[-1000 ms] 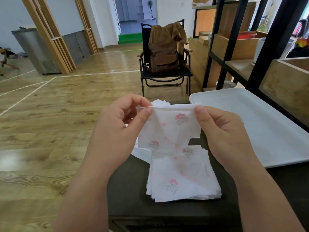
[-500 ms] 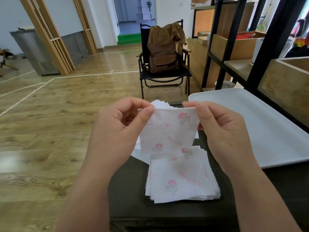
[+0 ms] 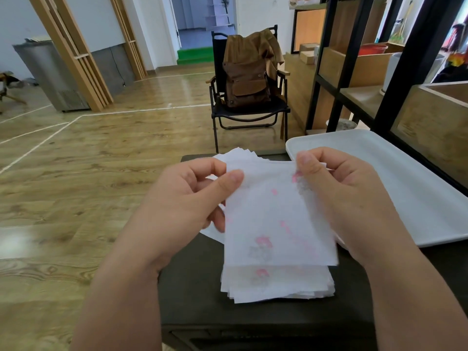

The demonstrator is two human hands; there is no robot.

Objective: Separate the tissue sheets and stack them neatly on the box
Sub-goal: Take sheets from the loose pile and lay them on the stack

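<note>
1. While your left hand (image 3: 182, 198) pinches the upper left corner of a tissue sheet (image 3: 273, 219) between thumb and curled fingers, your right hand (image 3: 339, 196) pinches its upper right corner the same way.
2. That sheet, white with pink flowers, hangs between your hands, above the near stack of tissues (image 3: 276, 285).
3. This stack lies on the dark box (image 3: 192, 295); its edges are slightly fanned.
4. Behind your hands, a second pile of sheets (image 3: 240, 154) sits on the box's far end.
5. A white tray (image 3: 410, 188) lies to your right, touching the box.
</note>
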